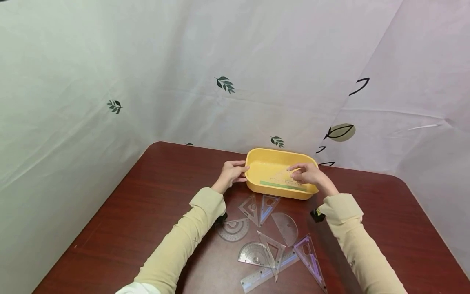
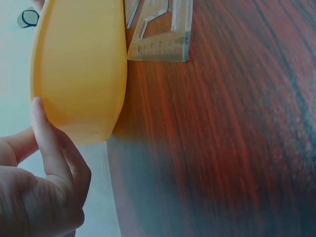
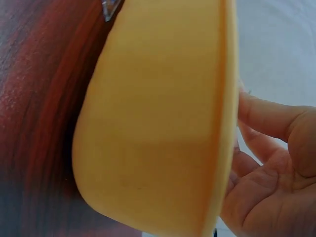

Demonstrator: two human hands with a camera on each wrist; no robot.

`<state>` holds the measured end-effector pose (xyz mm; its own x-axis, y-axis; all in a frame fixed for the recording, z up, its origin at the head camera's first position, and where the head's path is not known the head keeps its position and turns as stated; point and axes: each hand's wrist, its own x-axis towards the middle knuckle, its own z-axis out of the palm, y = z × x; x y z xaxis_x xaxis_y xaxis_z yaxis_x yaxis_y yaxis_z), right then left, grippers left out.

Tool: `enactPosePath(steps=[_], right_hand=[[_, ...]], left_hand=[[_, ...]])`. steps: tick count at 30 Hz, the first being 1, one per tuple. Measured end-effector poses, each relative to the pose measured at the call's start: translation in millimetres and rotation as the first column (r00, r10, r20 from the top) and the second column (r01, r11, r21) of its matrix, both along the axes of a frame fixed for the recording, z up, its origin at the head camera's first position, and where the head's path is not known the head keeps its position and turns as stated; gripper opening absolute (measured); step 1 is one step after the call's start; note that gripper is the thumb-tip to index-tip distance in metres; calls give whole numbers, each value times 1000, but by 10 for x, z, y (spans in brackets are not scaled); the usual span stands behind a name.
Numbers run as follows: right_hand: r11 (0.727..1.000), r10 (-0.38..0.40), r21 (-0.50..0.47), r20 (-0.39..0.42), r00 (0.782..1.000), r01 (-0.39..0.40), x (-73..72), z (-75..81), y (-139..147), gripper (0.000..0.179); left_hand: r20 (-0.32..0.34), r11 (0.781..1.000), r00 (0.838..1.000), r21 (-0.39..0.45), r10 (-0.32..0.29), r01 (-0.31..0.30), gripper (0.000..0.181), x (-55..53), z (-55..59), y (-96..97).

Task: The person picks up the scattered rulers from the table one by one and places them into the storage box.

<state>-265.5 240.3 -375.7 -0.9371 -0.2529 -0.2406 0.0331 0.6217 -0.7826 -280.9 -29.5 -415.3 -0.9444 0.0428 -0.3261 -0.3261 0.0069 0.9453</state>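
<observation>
Bench (image 1: pixel 154 196), dark red wood-grain, far corners rounded; pale leaf-printed sheeting (image 1: pixel 183 61) behind. Near far edge: yellow basin (image 1: pixel 275 156), rim pinched by left hand (image 1: pixel 233 171); right hand (image 1: pixel 308 173) bent over it, grip unclear. Nearer: protractors (image 1: pixel 233 232), set squares (image 1: pixel 313 266).

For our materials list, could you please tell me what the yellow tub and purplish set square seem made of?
The yellow tub looks like opaque, smooth moulded plastic, given its even colour and rounded corners. The purplish set square is probably glossy clear plastic: it catches light and the tabletop shows through.
</observation>
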Motion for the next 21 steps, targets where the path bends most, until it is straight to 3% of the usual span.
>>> enactPosePath(steps=[6,13,21], right_hand=[[1000,-14,20,-4,1000,14,-18,-78,-42,33],[1000,12,17,48,999,-13,-35,-131,-90,35],[997,-5,76,51,999,1,-54,-213,-116,34]], left_hand=[[-1,1000,1000,-8,3,-3,40,-8,-5,10],[-5,1000,1000,-8,2,-2,40,-7,5,13],[-2,1000,1000,-5,-1,1,40,7,5,5]])
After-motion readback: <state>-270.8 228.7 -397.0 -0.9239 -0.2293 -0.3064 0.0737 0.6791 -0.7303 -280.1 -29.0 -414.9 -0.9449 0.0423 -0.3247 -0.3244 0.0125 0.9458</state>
